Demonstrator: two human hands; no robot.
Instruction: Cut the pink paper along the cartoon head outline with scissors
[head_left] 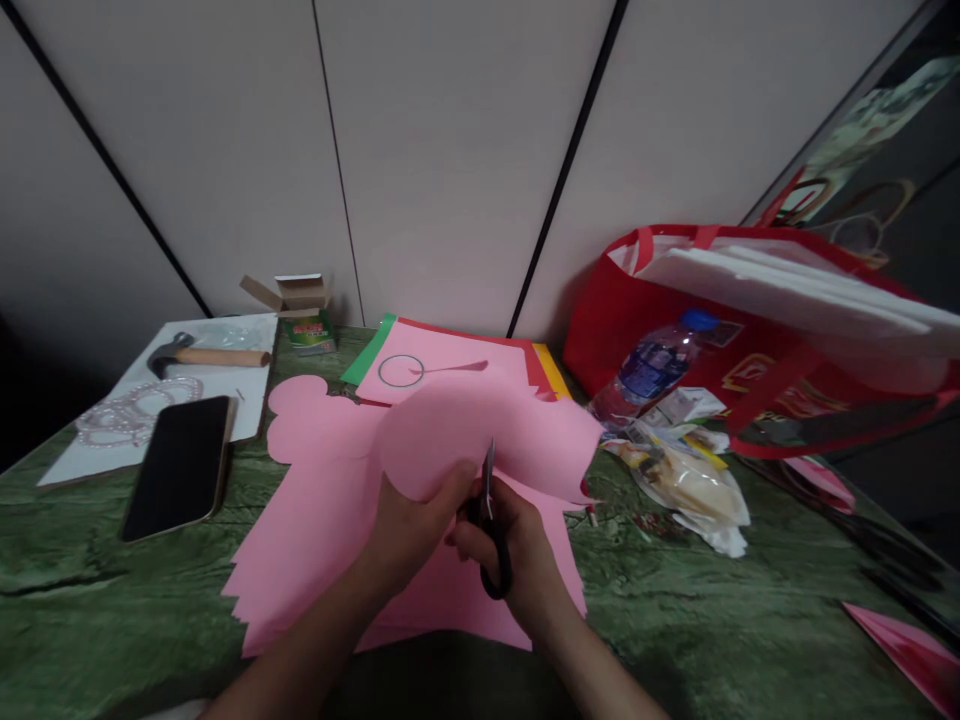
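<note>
Fingers of the right hand point(523, 535) wrap round black scissors point(502, 573); the left hand's point(415, 525) pinch the pink sheet point(439, 430), which, from here, rises just beyond them, far side.

From my end, the paper point(439, 440) looks smooth and matt; I make out metal-bladed, plastic-handled scissors point(487, 495), a smooth-faced phone point(180, 465), a clear plastic bottle point(651, 365), a wood-handled hammer point(214, 356) and a wood-grained tabletop point(652, 620).

The left hand point(414, 515) sits just beside the curled right hand point(523, 540).
</note>
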